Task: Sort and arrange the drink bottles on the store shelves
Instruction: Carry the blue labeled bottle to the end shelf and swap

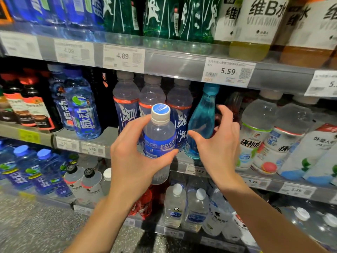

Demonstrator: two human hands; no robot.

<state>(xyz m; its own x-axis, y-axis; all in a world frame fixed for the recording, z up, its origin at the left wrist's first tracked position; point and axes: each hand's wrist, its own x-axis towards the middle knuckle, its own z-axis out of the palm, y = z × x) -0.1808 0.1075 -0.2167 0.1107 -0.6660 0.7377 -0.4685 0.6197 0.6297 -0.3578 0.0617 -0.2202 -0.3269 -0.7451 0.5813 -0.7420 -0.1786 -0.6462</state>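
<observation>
Left hand [135, 157] grips Pocari Sweat bottle [159, 141] around its label, upright, in front of the middle shelf [116, 136]; the fingers hide part of the label and the base is blurred. Right hand [218, 143] empty, fingers spread wide, just right of that bottle, thumb overlapping the teal bottle [202, 121]. Behind the Pocari bottle, grey-capped blue-label bottles [125, 103] are partly hidden.

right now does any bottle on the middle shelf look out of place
Yes: a lone teal bottle stands between the blue-labelled bottles and the white-labelled ones, matching neither. The right hand reaches toward it.
</observation>
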